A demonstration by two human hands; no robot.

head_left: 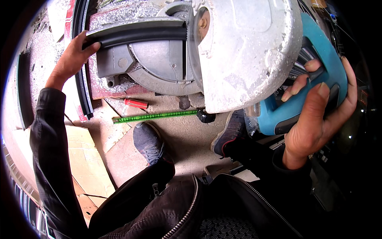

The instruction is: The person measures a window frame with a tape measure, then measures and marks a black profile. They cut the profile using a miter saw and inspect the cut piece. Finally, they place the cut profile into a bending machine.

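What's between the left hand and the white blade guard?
Head view: a dark strip, its left end in the left hand, runs across the saw's grey base most of the way to the white blade guard.

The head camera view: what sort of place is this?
Probably a small workshop for cutting metal: there's a large circular saw, silvery shavings scattered around it, and a green tape measure lying extended on the floor.

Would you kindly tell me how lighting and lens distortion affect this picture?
Head view: the blade guard is brightly lit; beyond the right hand on the teal saw handle, near-black shadow hides detail; the black profile in the left hand looks bowed, probably fisheye bending.
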